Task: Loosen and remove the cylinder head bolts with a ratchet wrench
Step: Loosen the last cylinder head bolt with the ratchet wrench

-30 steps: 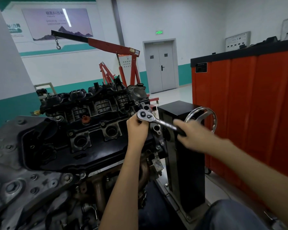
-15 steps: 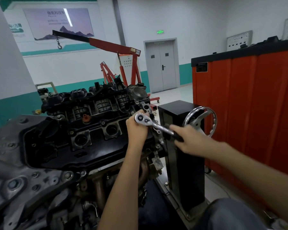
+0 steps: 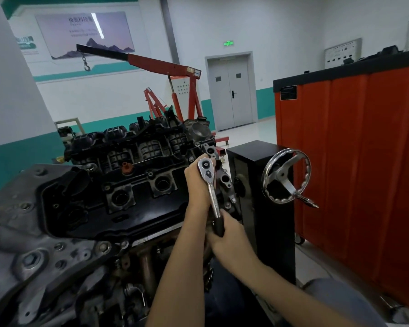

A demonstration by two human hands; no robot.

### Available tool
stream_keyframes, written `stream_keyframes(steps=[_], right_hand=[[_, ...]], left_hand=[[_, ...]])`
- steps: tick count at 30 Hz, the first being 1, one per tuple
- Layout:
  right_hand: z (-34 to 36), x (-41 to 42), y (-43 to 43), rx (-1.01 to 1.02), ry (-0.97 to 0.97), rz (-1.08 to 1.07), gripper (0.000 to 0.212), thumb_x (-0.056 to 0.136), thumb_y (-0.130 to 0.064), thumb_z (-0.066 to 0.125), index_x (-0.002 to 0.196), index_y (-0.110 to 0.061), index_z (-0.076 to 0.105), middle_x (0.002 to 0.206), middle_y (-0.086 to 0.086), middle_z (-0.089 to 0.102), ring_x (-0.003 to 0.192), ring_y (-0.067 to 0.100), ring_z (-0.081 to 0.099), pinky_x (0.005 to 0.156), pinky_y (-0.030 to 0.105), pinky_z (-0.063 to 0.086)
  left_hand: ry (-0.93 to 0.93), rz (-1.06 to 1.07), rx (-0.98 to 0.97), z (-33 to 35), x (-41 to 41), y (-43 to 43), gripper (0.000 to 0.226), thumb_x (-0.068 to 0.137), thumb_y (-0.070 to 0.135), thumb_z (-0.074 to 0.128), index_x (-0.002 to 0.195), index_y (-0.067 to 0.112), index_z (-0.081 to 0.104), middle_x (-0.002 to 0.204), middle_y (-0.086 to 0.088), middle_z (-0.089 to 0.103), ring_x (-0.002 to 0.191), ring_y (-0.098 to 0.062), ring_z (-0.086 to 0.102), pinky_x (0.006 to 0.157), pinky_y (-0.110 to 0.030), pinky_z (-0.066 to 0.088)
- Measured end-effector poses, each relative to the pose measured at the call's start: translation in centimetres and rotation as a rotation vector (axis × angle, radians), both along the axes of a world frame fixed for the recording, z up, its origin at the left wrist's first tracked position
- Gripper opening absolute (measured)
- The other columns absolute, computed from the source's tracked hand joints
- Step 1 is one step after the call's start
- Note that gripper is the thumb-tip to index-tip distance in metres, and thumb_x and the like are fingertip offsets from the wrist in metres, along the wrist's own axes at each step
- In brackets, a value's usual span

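At the right-hand end of the engine's black cylinder head cover, the ratchet wrench sits with its chrome head uppermost and its shaft slanting down toward the person. The left hand is curled round the drive just beneath the wrench head, hiding the socket and whichever bolt it sits on. The right hand grips the black handle at the lower end, fingers wrapped round it. The two wrists lie close together. Just right of the engine stands a black column carrying a chrome handwheel. A red cabinet fills the right side. Behind the engine a red engine hoist reaches left with its hook hanging, near a grey double door.
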State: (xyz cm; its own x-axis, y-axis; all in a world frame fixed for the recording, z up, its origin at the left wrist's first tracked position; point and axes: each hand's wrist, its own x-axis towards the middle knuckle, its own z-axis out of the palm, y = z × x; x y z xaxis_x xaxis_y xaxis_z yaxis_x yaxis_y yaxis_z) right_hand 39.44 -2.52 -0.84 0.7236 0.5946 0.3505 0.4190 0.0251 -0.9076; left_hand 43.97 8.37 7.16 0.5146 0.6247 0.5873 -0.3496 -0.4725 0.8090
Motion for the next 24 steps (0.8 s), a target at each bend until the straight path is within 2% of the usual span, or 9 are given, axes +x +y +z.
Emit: stream_keyframes(steps=[4,6,8,11,13,16,19,22,24], right_hand=[[1.8,3.1,-2.2,-0.173,-0.241,-0.020,0.013,0.079,-0.001,0.054,0.083,-0.014,0.054,0.065,0.010,0.056,0.053,0.014,0.051,0.049,0.029,0.044],[4.0,6.1,-4.6,-0.349,-0.391,0.026,0.021,0.080,-0.001,0.056,0.079,-0.022,0.055,0.064,0.000,0.055,0.050,0.006,0.050,0.048,0.021,0.041],[7.1,8.7,-5.9,-0.513,-0.551,0.042,0.029,0.082,-0.003,0.056,0.072,-0.028,0.047,0.063,-0.004,0.053,0.049,0.004,0.050,0.048,0.015,0.037],[11.0,11.3,-5.7,-0.652,-0.760,0.019,0.016,0.084,-0.006,0.056,0.080,-0.021,0.053,0.067,0.000,0.057,0.057,0.011,0.057,0.053,0.022,0.044],[11.6,11.3,-5.4,-0.631,-0.770,0.021,0.008,0.083,-0.005,0.056,0.085,-0.013,0.055,0.069,0.004,0.058,0.059,0.015,0.058,0.057,0.027,0.047],[9.3,9.4,-5.3,-0.501,-0.556,0.024,0.011,0.082,-0.001,0.057,0.080,-0.011,0.055,0.066,-0.001,0.053,0.053,0.009,0.051,0.050,0.018,0.041],[5.6,5.5,-4.9,-0.294,-0.175,0.091,0.009,0.082,0.001,0.057,0.080,-0.006,0.052,0.055,0.000,0.046,0.039,0.008,0.044,0.039,0.026,0.038],[3.7,2.7,-4.3,-0.057,0.244,0.263,0.021,0.084,-0.001,0.057,0.071,-0.010,0.044,0.047,0.002,0.042,0.035,0.015,0.037,0.036,0.023,0.033],[4.0,3.0,-4.5,-0.049,0.426,0.347,0.022,0.086,-0.006,0.058,0.070,-0.011,0.044,0.048,0.004,0.040,0.037,0.015,0.034,0.036,0.021,0.030]], left_hand=[[0.049,-0.048,-0.012,0.0,-0.8,1.0,0.050,0.092,0.001,0.058,0.061,0.031,0.032,0.061,0.014,0.032,0.060,-0.003,0.029,0.071,-0.028,0.030],[0.095,-0.057,0.131,0.2,-1.3,1.1,0.051,0.092,0.006,0.061,0.056,0.026,0.030,0.050,0.012,0.032,0.054,-0.003,0.027,0.060,-0.026,0.028],[0.111,-0.049,0.240,0.5,-1.6,1.4,0.054,0.092,0.013,0.063,0.051,0.026,0.030,0.044,0.011,0.033,0.049,-0.005,0.028,0.052,-0.021,0.025],[0.116,-0.062,0.223,1.5,-1.7,1.5,0.056,0.094,0.020,0.062,0.044,0.026,0.037,0.043,0.011,0.035,0.046,-0.004,0.030,0.048,-0.016,0.026],[0.077,-0.080,0.153,2.1,-1.5,1.6,0.056,0.096,0.017,0.059,0.046,0.026,0.034,0.044,0.012,0.035,0.045,-0.003,0.031,0.049,-0.014,0.028],[0.063,-0.099,0.144,2.3,-0.8,1.3,0.057,0.098,0.012,0.054,0.044,0.028,0.044,0.044,0.015,0.044,0.046,0.002,0.039,0.053,-0.010,0.032],[0.104,-0.096,0.185,2.1,0.0,0.8,0.055,0.096,0.013,0.056,0.047,0.027,0.037,0.043,0.014,0.039,0.048,0.000,0.034,0.056,-0.022,0.032],[0.158,-0.103,0.329,1.9,0.2,0.5,0.050,0.094,0.008,0.055,0.051,0.022,0.035,0.051,0.008,0.038,0.057,-0.012,0.035,0.061,-0.032,0.033],[0.168,-0.110,0.371,1.9,0.1,0.5,0.047,0.094,0.009,0.055,0.052,0.020,0.037,0.054,0.004,0.040,0.059,-0.017,0.036,0.063,-0.035,0.034]])
